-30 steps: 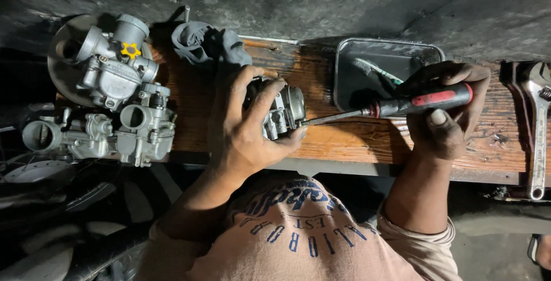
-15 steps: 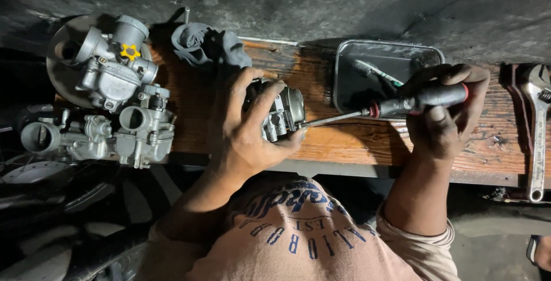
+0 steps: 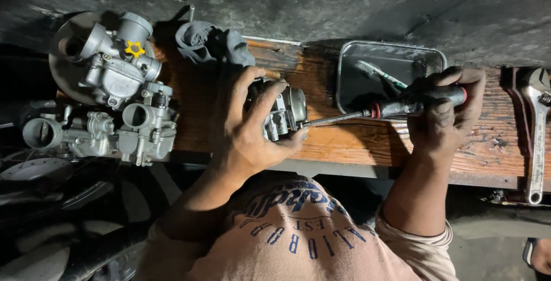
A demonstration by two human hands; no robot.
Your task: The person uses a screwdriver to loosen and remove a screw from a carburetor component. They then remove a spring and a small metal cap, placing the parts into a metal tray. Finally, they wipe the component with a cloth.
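Head view: the left hand is clenched around a small carburetor, fingers wrapped over its top and the thumb under its near edge, pressing it onto the wooden surface. The right hand is closed around the black and red handle of a screwdriver, held nearly level. Its metal shaft runs leftward and the tip meets the side of the carburetor, just beside the left thumb.

Behind the screwdriver, a shallow metal tray rests on the surface, with a toothbrush lying in it. A grey rag is bunched at the far edge, just beyond the left hand. At the left end, two more carburetors sit side by side, the farther one bearing a yellow star-shaped knob. A wrench lies along the right end of the surface, well apart from the hands.
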